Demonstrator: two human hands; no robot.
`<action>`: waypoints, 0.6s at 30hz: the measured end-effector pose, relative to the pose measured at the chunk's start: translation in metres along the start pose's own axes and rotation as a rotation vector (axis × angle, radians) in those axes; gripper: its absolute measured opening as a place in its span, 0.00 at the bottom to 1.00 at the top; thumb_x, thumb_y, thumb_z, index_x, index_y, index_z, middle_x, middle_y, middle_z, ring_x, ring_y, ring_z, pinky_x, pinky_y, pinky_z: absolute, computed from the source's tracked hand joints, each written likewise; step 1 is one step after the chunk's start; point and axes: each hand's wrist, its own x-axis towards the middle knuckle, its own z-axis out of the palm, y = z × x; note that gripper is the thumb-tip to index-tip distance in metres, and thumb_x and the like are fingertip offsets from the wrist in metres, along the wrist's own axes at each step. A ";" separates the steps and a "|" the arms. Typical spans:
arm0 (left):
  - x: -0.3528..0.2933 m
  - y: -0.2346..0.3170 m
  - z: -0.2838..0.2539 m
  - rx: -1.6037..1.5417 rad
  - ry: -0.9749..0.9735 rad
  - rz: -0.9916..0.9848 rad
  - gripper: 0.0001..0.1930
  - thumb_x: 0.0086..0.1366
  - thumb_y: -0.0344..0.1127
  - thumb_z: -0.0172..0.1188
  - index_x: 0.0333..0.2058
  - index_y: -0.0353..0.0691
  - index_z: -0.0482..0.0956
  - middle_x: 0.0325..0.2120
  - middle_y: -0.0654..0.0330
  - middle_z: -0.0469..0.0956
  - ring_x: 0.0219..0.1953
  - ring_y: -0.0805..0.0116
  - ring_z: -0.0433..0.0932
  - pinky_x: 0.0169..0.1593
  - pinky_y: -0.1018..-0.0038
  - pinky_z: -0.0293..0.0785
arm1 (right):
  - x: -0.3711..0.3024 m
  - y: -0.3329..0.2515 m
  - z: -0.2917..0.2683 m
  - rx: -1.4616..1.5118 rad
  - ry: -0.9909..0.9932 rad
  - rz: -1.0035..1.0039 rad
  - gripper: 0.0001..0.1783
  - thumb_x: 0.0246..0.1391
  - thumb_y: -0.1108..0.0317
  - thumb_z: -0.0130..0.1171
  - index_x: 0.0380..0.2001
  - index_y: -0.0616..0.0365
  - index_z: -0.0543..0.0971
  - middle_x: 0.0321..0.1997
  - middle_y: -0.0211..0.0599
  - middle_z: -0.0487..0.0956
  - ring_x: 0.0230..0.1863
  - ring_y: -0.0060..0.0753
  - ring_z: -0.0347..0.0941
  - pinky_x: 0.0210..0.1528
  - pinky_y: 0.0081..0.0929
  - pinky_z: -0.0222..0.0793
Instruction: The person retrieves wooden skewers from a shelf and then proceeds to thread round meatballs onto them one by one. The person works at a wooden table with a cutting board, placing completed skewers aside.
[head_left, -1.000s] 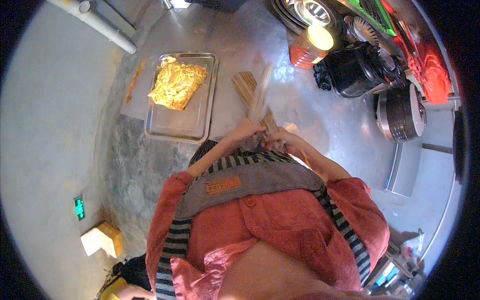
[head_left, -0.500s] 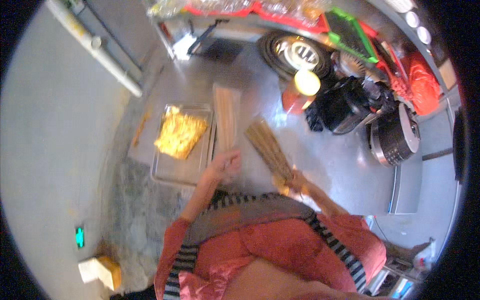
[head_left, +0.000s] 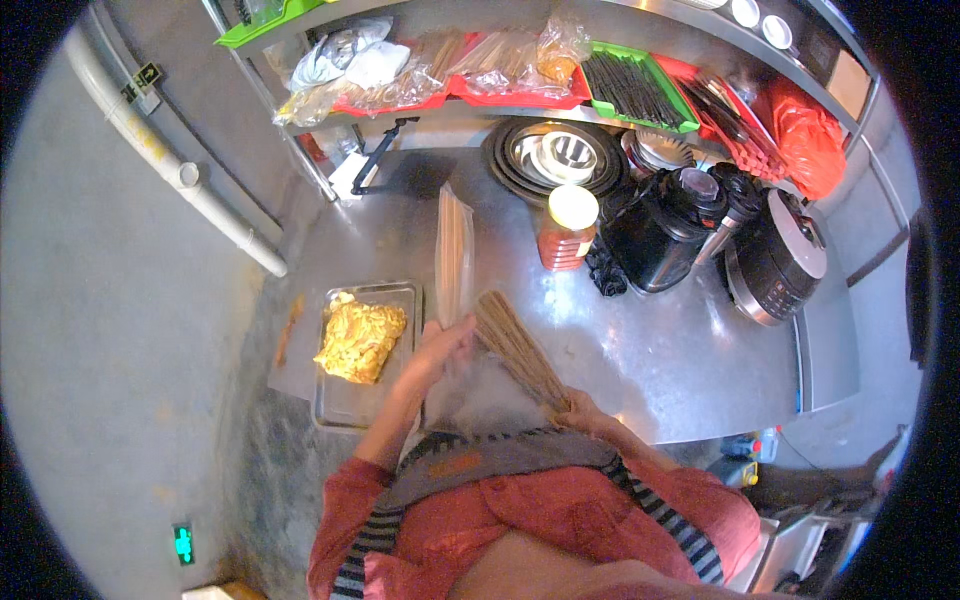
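Observation:
My left hand [head_left: 447, 346] is closed on the near end of a long clear plastic bag [head_left: 455, 245] that has thin light-brown sticks in it, pointing away from me. In my right hand [head_left: 590, 413] is the near end of a bundle of brown sticks [head_left: 518, 345], which slants up and to the left. The far tip of that bundle lies close to my left fingers; I cannot tell if they touch. Left of my left forearm, a metal tray [head_left: 335, 408] carries a yellow, flaky heap of food [head_left: 362, 340] that looks wrapped in clear film.
A steel table [head_left: 650, 370] spans the space before me. Toward its back stand stacked round pans [head_left: 497, 165], a red jar with a pale lid [head_left: 567, 235], a black jug [head_left: 655, 240] and a rice cooker [head_left: 775, 260]. A shelf above holds red and green trays [head_left: 690, 125] of sticks.
The view has tilted up, showing more of the shelf. The brown bundle's tip is now nearer my left hand. Each hand still holds its sticks.

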 end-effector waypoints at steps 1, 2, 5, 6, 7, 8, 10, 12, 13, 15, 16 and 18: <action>0.004 0.002 -0.004 -0.016 -0.019 0.023 0.13 0.53 0.43 0.56 0.16 0.42 0.70 0.10 0.68 0.66 0.13 0.79 0.62 0.16 0.81 0.57 | 0.003 0.005 0.002 0.046 -0.043 -0.008 0.22 0.39 0.61 0.60 0.39 0.59 0.70 0.28 0.32 0.72 0.29 0.25 0.66 0.32 0.26 0.64; 0.007 0.007 -0.006 -0.031 -0.040 0.045 0.13 0.53 0.43 0.56 0.18 0.41 0.71 0.11 0.68 0.66 0.13 0.79 0.62 0.16 0.81 0.57 | 0.003 0.010 0.003 0.025 -0.057 0.027 0.23 0.39 0.60 0.60 0.39 0.59 0.70 0.28 0.32 0.72 0.29 0.25 0.67 0.32 0.27 0.64; 0.012 0.026 -0.002 0.045 0.066 0.068 0.09 0.52 0.39 0.57 0.27 0.40 0.72 0.13 0.68 0.67 0.13 0.78 0.63 0.16 0.81 0.57 | -0.006 -0.009 -0.001 -0.082 -0.054 0.074 0.23 0.38 0.60 0.60 0.39 0.59 0.70 0.28 0.34 0.73 0.29 0.27 0.68 0.32 0.29 0.64; 0.015 0.032 -0.001 0.009 0.036 0.067 0.10 0.52 0.37 0.57 0.31 0.40 0.70 0.14 0.68 0.65 0.13 0.79 0.62 0.16 0.82 0.56 | -0.011 -0.007 0.000 -0.139 -0.012 0.045 0.23 0.38 0.60 0.60 0.39 0.59 0.71 0.28 0.35 0.74 0.29 0.27 0.68 0.32 0.29 0.65; 0.018 0.039 -0.002 -0.027 0.008 0.066 0.12 0.52 0.35 0.57 0.35 0.41 0.68 0.14 0.69 0.64 0.13 0.79 0.61 0.16 0.82 0.56 | -0.015 -0.005 0.001 -0.196 0.029 0.016 0.23 0.38 0.60 0.60 0.38 0.59 0.71 0.28 0.36 0.74 0.29 0.28 0.68 0.33 0.29 0.65; 0.021 0.046 -0.003 -0.063 -0.020 0.065 0.15 0.52 0.33 0.57 0.39 0.41 0.67 0.15 0.70 0.63 0.13 0.79 0.60 0.15 0.82 0.56 | -0.017 -0.005 0.001 -0.229 0.037 0.010 0.23 0.37 0.60 0.61 0.38 0.59 0.71 0.29 0.36 0.74 0.30 0.27 0.69 0.33 0.29 0.65; 0.022 0.070 0.005 -0.072 -0.031 0.079 0.15 0.51 0.30 0.56 0.38 0.39 0.67 0.14 0.69 0.64 0.13 0.79 0.61 0.15 0.83 0.56 | -0.022 -0.011 0.000 -0.293 0.053 0.002 0.24 0.34 0.60 0.62 0.37 0.59 0.71 0.30 0.38 0.75 0.31 0.27 0.69 0.34 0.28 0.64; 0.030 0.085 0.004 -0.120 -0.107 0.084 0.15 0.50 0.27 0.55 0.38 0.39 0.67 0.15 0.67 0.64 0.13 0.79 0.61 0.15 0.82 0.55 | -0.021 0.003 0.009 -0.146 0.127 0.000 0.22 0.30 0.60 0.60 0.31 0.61 0.71 0.29 0.45 0.73 0.32 0.40 0.69 0.35 0.34 0.64; 0.032 0.089 0.006 -0.137 -0.137 0.087 0.15 0.50 0.27 0.55 0.38 0.39 0.66 0.15 0.67 0.64 0.13 0.79 0.60 0.15 0.82 0.55 | -0.020 0.009 0.012 -0.071 0.163 -0.002 0.21 0.28 0.60 0.58 0.28 0.61 0.72 0.28 0.48 0.72 0.32 0.47 0.69 0.35 0.37 0.63; 0.036 0.096 0.008 -0.174 -0.195 0.093 0.15 0.50 0.27 0.55 0.39 0.39 0.66 0.16 0.67 0.63 0.12 0.79 0.60 0.15 0.82 0.54 | -0.020 0.012 0.011 -0.054 0.152 -0.009 0.22 0.27 0.60 0.58 0.30 0.62 0.71 0.27 0.48 0.72 0.32 0.47 0.69 0.35 0.36 0.63; 0.038 0.096 0.009 -0.139 -0.161 0.074 0.15 0.49 0.28 0.55 0.38 0.39 0.66 0.16 0.67 0.63 0.13 0.78 0.61 0.15 0.82 0.55 | -0.020 0.010 0.009 -0.046 0.146 -0.012 0.23 0.27 0.61 0.58 0.30 0.62 0.71 0.27 0.48 0.72 0.32 0.47 0.69 0.35 0.36 0.63; 0.040 0.094 0.009 -0.093 -0.118 0.052 0.16 0.49 0.28 0.56 0.39 0.38 0.66 0.16 0.67 0.63 0.13 0.78 0.61 0.16 0.82 0.55 | -0.019 0.011 0.008 -0.060 0.167 -0.013 0.23 0.26 0.61 0.59 0.31 0.61 0.71 0.27 0.48 0.72 0.31 0.47 0.69 0.34 0.36 0.64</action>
